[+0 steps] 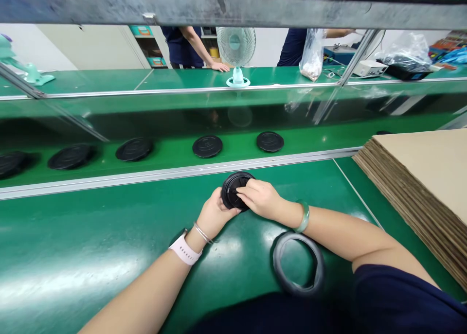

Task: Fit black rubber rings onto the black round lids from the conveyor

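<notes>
A black round part with a raised rim is held above the green bench in front of me. My left hand is closed round its lower left edge, thumb along the bottom. From the right, my right hand reaches over the rim, its fingers pinched together at the part's middle; whether they grip a smaller piece there is hidden. On the bench below my right forearm lies a dark grey ring, apart from both hands.
Beyond a metal rail, several black discs lie spaced along a green conveyor belt. Stacked cardboard sheets stand at right. Across the line are a fan, a plastic bag and two people. A metal beam crosses overhead.
</notes>
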Demonstrator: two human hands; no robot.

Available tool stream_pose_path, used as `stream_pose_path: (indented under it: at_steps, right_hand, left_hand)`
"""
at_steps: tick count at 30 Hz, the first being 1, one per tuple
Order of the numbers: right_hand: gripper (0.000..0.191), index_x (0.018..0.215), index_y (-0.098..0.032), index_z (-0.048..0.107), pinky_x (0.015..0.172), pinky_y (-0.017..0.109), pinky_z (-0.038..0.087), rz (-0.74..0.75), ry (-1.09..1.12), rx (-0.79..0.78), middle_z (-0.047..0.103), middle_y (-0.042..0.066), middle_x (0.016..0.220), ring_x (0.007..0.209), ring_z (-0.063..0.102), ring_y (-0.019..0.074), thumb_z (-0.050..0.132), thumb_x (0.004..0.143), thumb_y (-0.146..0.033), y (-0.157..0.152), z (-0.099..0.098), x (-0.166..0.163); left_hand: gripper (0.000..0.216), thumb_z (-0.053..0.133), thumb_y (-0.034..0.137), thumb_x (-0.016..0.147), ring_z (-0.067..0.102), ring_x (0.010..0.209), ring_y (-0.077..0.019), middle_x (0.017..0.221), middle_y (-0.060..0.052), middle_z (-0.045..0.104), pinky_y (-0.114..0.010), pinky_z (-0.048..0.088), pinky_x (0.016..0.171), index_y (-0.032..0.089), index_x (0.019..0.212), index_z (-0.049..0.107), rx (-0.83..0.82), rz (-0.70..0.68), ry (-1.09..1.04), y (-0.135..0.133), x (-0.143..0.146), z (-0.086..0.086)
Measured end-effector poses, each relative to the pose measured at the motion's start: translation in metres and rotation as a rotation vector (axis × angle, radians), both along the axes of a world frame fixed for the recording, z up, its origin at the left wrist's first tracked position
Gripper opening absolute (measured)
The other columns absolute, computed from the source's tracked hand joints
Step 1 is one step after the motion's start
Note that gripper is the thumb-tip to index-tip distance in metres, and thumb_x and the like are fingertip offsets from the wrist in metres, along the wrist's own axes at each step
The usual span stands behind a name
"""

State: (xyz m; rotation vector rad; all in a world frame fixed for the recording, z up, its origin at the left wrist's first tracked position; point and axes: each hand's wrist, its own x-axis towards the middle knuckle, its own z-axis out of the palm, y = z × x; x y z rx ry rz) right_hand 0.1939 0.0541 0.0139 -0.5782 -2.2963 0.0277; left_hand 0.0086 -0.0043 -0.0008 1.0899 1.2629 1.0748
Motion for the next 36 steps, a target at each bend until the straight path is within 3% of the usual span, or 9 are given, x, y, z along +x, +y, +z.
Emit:
stream_pose_path:
  at_steps: [9,17,22,31,36]
  right_hand:
    - [0.02,0.106,-0.011,0.064,0.07,0.034,0.051,-0.011,-0.065,-0.133,0.06,0.011,0.088,0.08,0.056,0.0218,0.046,0.101,-0.02,-0.008,0.006,-0.001]
    - [0.017,0.104,-0.011,0.063,0.074,0.036,0.053,-0.009,-0.12,-0.144,0.06,0.012,0.092,0.083,0.056,0.0232,0.048,0.1,-0.017,-0.009,0.002,-0.003]
    - [0.029,0.128,-0.01,0.055,0.076,0.037,0.054,-0.06,-0.126,-0.101,0.061,0.014,0.097,0.086,0.058,0.024,0.049,0.1,-0.019,-0.007,-0.008,-0.006]
    - [0.034,0.124,-0.009,0.058,0.078,0.036,0.052,-0.091,-0.284,-0.126,0.06,0.012,0.095,0.087,0.056,0.0251,0.061,0.09,-0.012,-0.006,-0.007,-0.01]
    - [0.034,0.129,-0.012,0.054,0.086,0.04,0.051,0.008,-0.136,-0.119,0.059,0.014,0.104,0.097,0.055,0.0257,0.055,0.096,-0.015,-0.004,0.0,-0.006]
  left_hand:
    - [0.059,0.088,0.028,0.056,0.067,0.074,-0.0166,0.081,0.004,0.065,-0.027,0.056,0.067,0.02,0.097,0.045,0.037,0.024,0.125,-0.003,0.002,0.006]
    - [0.069,0.091,0.032,0.053,0.068,0.09,-0.0248,0.1,-0.006,0.07,-0.037,0.057,0.082,0.018,0.109,0.054,0.095,0.031,0.248,0.001,-0.006,-0.008]
    - [0.072,0.091,0.028,0.052,0.068,0.094,-0.0263,0.104,-0.007,0.07,-0.04,0.057,0.086,0.018,0.113,0.054,0.067,0.024,0.161,0.001,-0.005,-0.004]
    - [0.077,0.092,0.025,0.05,0.067,0.1,-0.0269,0.107,-0.007,0.07,-0.042,0.056,0.091,0.017,0.117,0.052,0.044,0.001,0.056,0.001,-0.002,0.0]
    - [0.077,0.09,0.029,0.054,0.067,0.103,-0.0292,0.112,-0.009,0.068,-0.046,0.055,0.094,0.017,0.118,0.05,0.059,0.015,0.097,0.004,-0.008,-0.005]
